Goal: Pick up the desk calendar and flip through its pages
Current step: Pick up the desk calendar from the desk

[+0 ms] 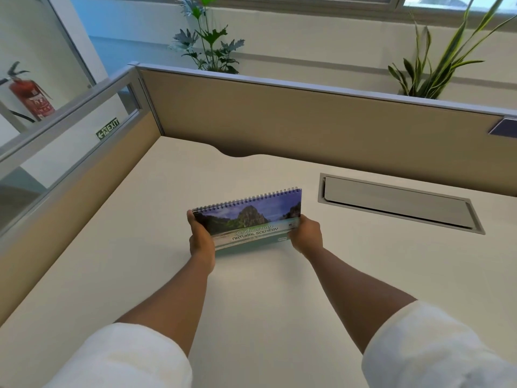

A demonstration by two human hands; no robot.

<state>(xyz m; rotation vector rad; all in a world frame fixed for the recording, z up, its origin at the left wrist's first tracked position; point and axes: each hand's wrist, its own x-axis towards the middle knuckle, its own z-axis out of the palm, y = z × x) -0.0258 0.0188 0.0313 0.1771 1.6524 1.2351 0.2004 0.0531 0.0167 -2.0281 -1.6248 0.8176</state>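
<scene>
A spiral-bound desk calendar stands in the middle of a cream desk. Its cover shows green cliffs, blue sky and the words "Natural Scenery", and the wire spiral runs along its top edge. My left hand grips the calendar's left end, thumb on the front near the spiral. My right hand holds the right end, fingers wrapped around its lower corner. The cover is closed and faces me. I cannot tell whether the base touches the desk.
A grey cable-tray lid is set into the desk to the right of the calendar. Beige partition panels wall the desk at the back and left. Two potted plants rise behind the partition. A red fire extinguisher hangs far left.
</scene>
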